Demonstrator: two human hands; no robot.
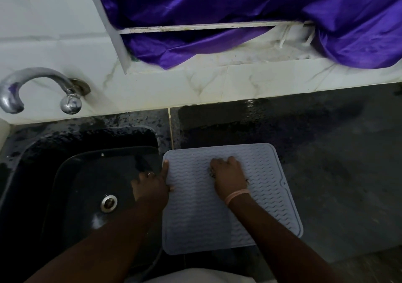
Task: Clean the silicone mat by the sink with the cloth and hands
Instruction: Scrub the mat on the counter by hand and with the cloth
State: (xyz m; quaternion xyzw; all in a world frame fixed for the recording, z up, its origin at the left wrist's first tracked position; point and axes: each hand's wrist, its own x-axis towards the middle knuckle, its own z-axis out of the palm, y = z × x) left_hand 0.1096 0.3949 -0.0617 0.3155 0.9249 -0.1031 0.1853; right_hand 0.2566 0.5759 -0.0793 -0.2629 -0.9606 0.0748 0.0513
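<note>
The grey-blue silicone mat point(195, 217) with wavy ridges lies flat on the dark counter, just right of the black sink point(65, 174). My left hand point(150, 187) is at the mat's left edge: the index finger lies straight along the edge, the thumb tip touches the mat, and the other fingers hang over the sink. My right hand point(228, 174) rests on the upper middle of the mat with its fingers curled under, knuckles up. Nothing shows inside it. No cloth is in view.
A chrome tap point(39, 87) juts from the white tiled wall above the sink's back left. The drain point(108, 203) sits in the basin. The dark counter point(326, 163) looks wet behind and right of the mat. Purple fabric point(239, 11) hangs over a white ledge.
</note>
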